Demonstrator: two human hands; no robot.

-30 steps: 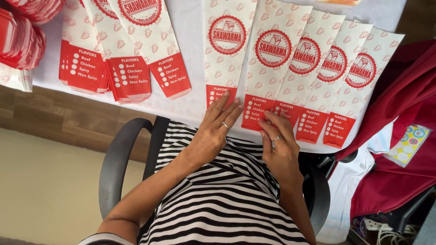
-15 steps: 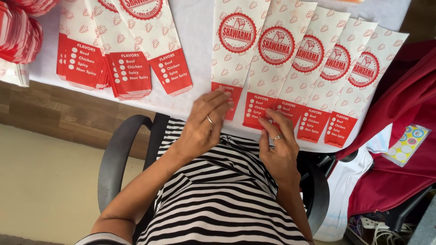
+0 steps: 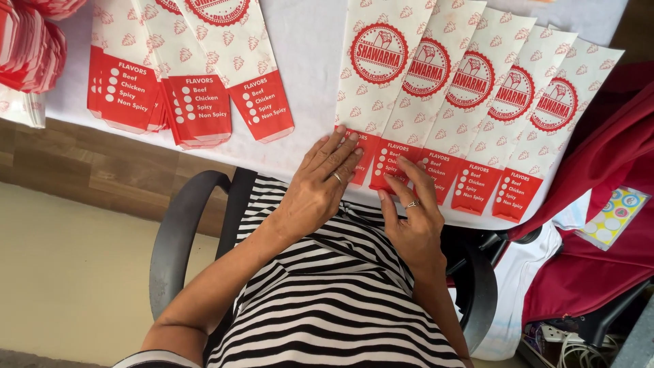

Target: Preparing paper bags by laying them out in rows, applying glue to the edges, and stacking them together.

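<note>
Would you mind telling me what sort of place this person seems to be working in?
Probably a small packaging or food-stall prep spot, perhaps at home. Printed red-and-white paper sleeves lie fanned on a white table, more are stacked at the left, and the person sits in an office chair, both hands on the sleeves.

One head-worn view looks steeply down, close over the lap and white table (image 3: 310, 61) edge.

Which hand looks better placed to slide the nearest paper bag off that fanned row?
Probably the left hand: it lies flat on the red end of the leftmost paper bag, at the fan's open edge. The right hand only fingers the next bag.
</note>
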